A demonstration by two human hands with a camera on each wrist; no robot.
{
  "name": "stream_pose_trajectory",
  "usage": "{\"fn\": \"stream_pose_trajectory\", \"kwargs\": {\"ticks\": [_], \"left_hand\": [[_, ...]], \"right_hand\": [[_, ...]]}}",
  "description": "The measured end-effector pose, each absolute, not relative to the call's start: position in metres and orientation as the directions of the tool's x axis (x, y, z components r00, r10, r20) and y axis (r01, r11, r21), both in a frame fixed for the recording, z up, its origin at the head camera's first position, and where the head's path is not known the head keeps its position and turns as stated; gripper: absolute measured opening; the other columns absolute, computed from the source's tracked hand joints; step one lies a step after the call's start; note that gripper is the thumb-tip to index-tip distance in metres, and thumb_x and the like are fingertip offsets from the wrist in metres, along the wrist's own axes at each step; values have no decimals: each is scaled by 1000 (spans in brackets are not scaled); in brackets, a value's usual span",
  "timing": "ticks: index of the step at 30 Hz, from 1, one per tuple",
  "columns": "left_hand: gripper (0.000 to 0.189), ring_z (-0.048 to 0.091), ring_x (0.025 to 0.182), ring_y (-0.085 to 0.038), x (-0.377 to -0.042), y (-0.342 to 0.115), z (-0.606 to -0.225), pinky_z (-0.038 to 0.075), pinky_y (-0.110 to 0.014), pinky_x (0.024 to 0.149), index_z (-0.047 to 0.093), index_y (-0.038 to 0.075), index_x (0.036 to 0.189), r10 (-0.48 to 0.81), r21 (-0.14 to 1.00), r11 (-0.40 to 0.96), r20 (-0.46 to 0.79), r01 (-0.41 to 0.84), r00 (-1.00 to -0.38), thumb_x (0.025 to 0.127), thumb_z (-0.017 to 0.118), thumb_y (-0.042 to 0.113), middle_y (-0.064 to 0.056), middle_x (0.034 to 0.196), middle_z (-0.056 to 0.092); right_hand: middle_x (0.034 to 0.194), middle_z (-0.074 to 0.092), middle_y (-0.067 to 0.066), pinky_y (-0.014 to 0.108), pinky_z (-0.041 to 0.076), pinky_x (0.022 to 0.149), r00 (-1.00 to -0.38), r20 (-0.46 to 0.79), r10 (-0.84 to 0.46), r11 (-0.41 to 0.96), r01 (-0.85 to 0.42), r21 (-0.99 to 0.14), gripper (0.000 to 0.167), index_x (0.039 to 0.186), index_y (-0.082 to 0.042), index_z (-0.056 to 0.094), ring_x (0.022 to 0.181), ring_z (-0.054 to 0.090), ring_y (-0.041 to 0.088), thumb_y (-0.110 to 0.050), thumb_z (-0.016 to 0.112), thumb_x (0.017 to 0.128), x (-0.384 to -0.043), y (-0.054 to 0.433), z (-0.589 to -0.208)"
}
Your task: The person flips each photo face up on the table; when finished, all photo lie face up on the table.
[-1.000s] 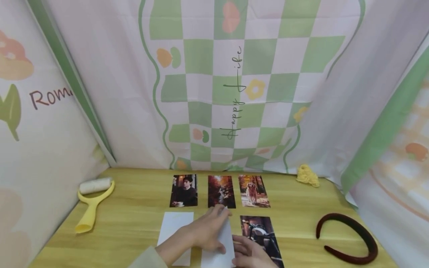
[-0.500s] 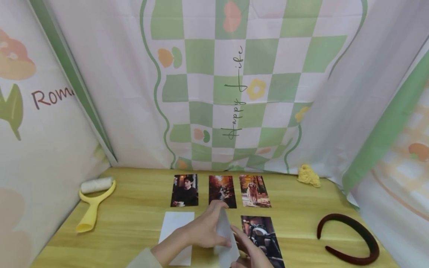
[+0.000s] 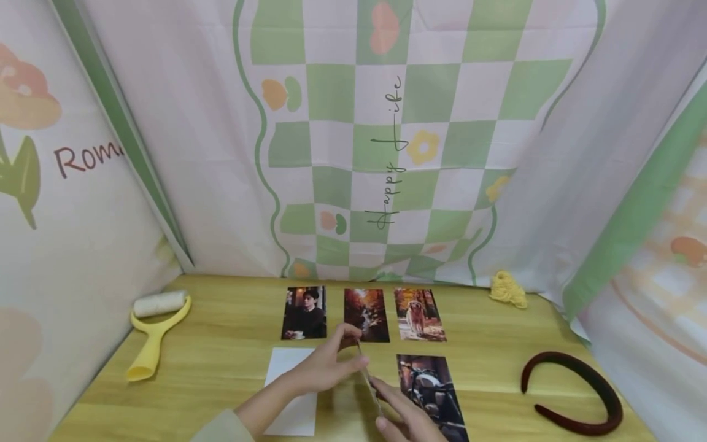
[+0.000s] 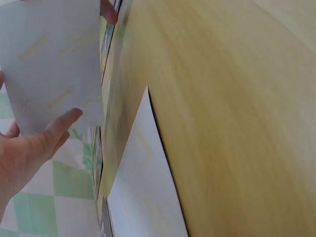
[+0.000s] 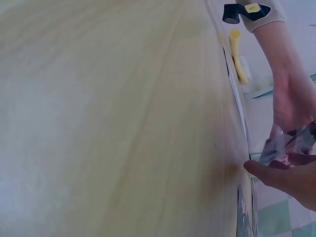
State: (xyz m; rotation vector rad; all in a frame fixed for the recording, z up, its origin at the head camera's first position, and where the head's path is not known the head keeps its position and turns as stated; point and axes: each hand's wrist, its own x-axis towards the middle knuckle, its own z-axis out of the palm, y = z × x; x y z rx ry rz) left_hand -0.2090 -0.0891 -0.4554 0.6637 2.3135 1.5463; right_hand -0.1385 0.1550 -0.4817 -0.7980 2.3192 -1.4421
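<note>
A photo card (image 4: 52, 69) is raised above the table, standing nearly edge-on in the head view. My left hand (image 3: 323, 367) pinches it by its far side, thumb on the white back. On its other side, my right hand (image 3: 407, 412) holds the near end. The left wrist view shows the card's white back with faint yellow print; the right wrist view gives a slanted glimpse of its picture side. Left of my hands a second card (image 3: 293, 423) lies white side up. The motorcycle photo (image 3: 433, 393) lies face up beside my right hand.
Along the back lie a portrait photo (image 3: 304, 314), an autumn stream photo (image 3: 367, 313) and a dog photo (image 3: 418, 314). A yellow-handled roller (image 3: 151, 334) lies left, a dark red headband (image 3: 602, 383) right. Yellow yarn (image 3: 507, 290) sits near the back curtain (image 3: 375, 184).
The white-backed card has come up off the table and turned from facing up to nearly edge-on. Both hands rose with it; the other cards stay put.
</note>
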Motion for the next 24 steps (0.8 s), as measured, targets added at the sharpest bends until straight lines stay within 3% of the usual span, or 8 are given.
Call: {"fn": "stream_pose_trajectory", "kwargs": {"ticks": [2,3,6,9,12,16,21,24], "left_hand": [[65,40,152,-45,-209,-93,-455,35,-66,123,40,12,143,514,918,335,11,213,-857,101,56,59,-20,157,45],[66,40,152,-45,-209,-94,-455,36,-67,122,40,12,144,517,916,339,9,214,-856,101,56,59,-19,157,45],[64,37,153,-45,-210,-99,-455,39,-66,121,41,11,147,531,914,351,-13,205,-847,102,58,54,-16,159,44],[64,37,154,-45,-210,-105,-453,43,-62,119,40,10,152,556,903,376,-43,206,-830,103,62,45,-17,163,41],[64,41,151,-45,-211,-109,-452,47,-58,117,41,8,155,586,869,433,-67,242,-808,102,66,33,-19,164,41],[64,45,149,-42,-227,-117,-486,45,-59,118,45,18,156,629,769,519,-48,373,-776,99,67,39,-16,163,45],[59,36,155,-41,-222,-114,-490,36,-65,123,51,28,151,590,658,651,-123,380,-798,96,69,43,-15,168,36],[57,29,157,-43,-201,-107,-457,29,-68,126,54,21,149,553,576,731,-185,366,-812,96,71,32,-20,169,31]], "right_hand": [[161,43,29,41,56,109,-810,74,-581,421,-378,-825,53,160,-6,39,146,44,4,-24,48,110,-137,154,-479],[159,46,28,41,55,109,-810,93,-579,454,-415,-788,51,159,-7,41,146,47,8,-23,48,110,-136,153,-479],[155,50,29,47,57,104,-798,108,-593,496,-468,-731,47,157,-12,46,142,55,38,-22,46,111,-138,153,-480],[152,56,25,48,60,97,-778,110,-619,521,-511,-684,44,154,-18,51,133,59,47,-25,46,111,-140,153,-484],[141,68,18,37,62,88,-725,217,-653,541,-648,-537,38,146,-20,61,123,67,38,-24,51,110,-140,152,-489],[123,77,10,31,63,79,-640,360,-679,559,-769,-312,30,133,-20,72,109,74,25,-23,61,104,-138,146,-486],[122,78,0,29,61,77,-629,378,-680,592,-774,-224,29,132,-31,72,104,74,15,-34,59,106,-152,148,-527],[124,77,-6,28,61,77,-615,375,-693,596,-782,-182,30,134,-37,69,104,73,11,-39,56,107,-162,152,-557]]}}
